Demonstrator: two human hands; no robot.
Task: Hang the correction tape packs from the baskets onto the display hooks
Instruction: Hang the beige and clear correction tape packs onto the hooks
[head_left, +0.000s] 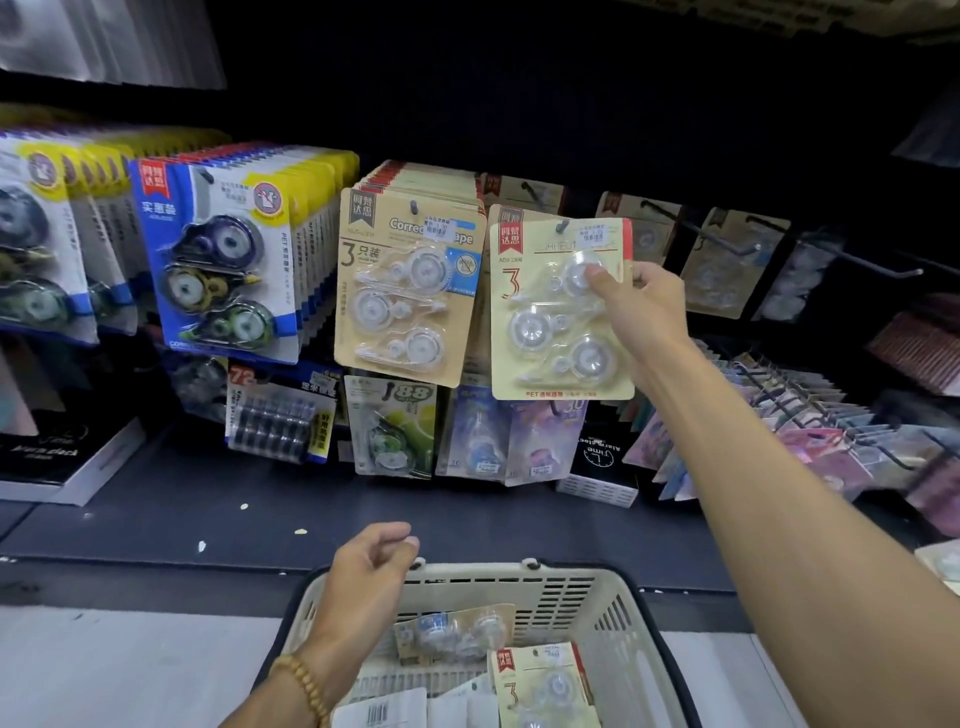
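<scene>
My right hand (641, 312) pinches a cream correction tape pack (545, 322) by its right edge, thumb on the front. The pack's top hole sits at a display hook (562, 226) among the hanging rows. My left hand (366, 582) hovers over the near left rim of a cream basket (618, 613), fingers loosely curled and holding nothing. More correction tape packs (540, 680) lie in the basket, one with a brown card (452, 631) further back.
A full hook of brown-card packs (410, 286) hangs left of the held pack, and blue-card packs (218, 254) further left. Bare hooks (727, 244) with few packs stick out at the right. A dark shelf ledge (208, 509) runs below the display, with smaller packs hanging above it.
</scene>
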